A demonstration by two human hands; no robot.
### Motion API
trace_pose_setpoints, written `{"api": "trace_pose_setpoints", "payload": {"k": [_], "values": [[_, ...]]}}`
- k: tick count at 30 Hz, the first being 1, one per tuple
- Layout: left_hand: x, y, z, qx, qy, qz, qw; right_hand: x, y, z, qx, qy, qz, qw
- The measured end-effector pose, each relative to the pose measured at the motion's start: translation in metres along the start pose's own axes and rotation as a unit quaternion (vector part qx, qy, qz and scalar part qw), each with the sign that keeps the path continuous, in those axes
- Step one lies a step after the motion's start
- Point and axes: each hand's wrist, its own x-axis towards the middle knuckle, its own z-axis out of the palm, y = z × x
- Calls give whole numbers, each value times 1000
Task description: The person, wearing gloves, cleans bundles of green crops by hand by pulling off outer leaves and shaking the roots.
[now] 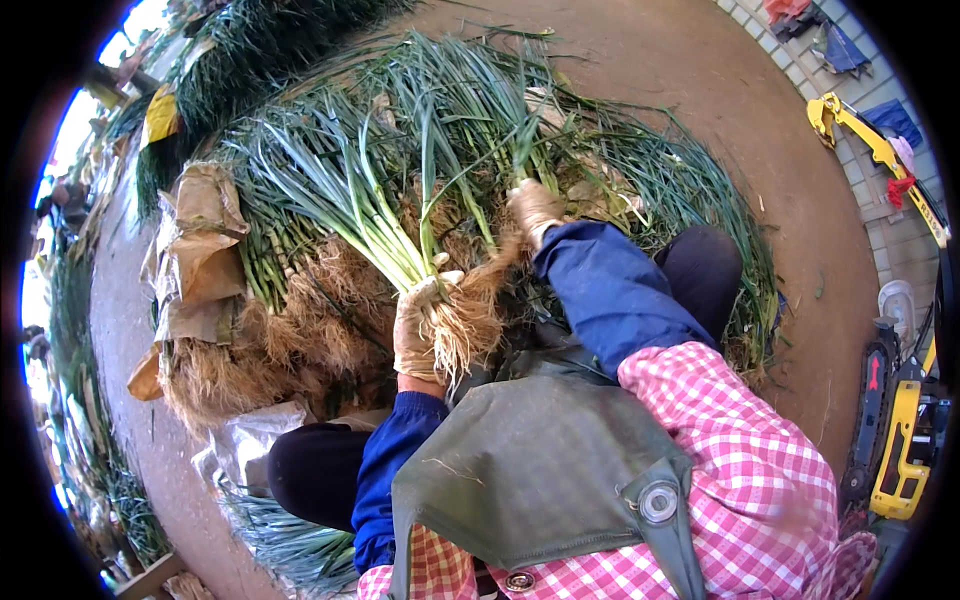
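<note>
My left hand (412, 345), in a tan glove, is closed round the root end of a bunch of green onions (385, 235). The pale stems lean up and to the left, and stringy roots (462, 325) hang beside the fingers. My right hand (535, 212), also gloved and slightly blurred, is closed on more green onion stalks (528, 150) at the pile. Brown roots trail just below that hand. A broad heap of green onions (700, 190) fans out in front of me, leaves pointing away.
At the left, brown paper wrapping (200, 250) lies against rooted stalks (340, 290). More green onions (285, 535) and clear plastic (255, 440) are by my left knee. A larger leafy pile (250, 60) stands far left. A yellow machine (900, 450) with an arm stands at right on the brown floor.
</note>
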Motion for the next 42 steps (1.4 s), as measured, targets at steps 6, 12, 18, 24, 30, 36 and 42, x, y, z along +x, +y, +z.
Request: {"api": "trace_pose_setpoints", "payload": {"k": [6, 12, 18, 24, 30, 36, 42], "values": [[7, 0, -24, 118, 37, 8, 992, -14, -18, -20, -14, 126, -141, 982], [20, -18, -25, 128, 51, -14, 990, -69, -79, 21, 293, -267, -64, 916], [11, -22, -49, 42, 61, -36, 997, -66, -99, 18, 537, -267, 6, 800], [9, -27, -20, 64, 71, -29, 995, -85, -94, 16, 565, -142, -191, 790], [6, -28, -16, 72, 141, 27, 987, -112, -67, 0, 509, -363, -169, 763], [19, -24, -58, 40, 126, 84, 988, -152, -66, -29, 406, -573, -106, 704], [14, -26, -28, 184, 172, 50, 966, -105, -77, -48, 321, -357, -213, 851]]}}
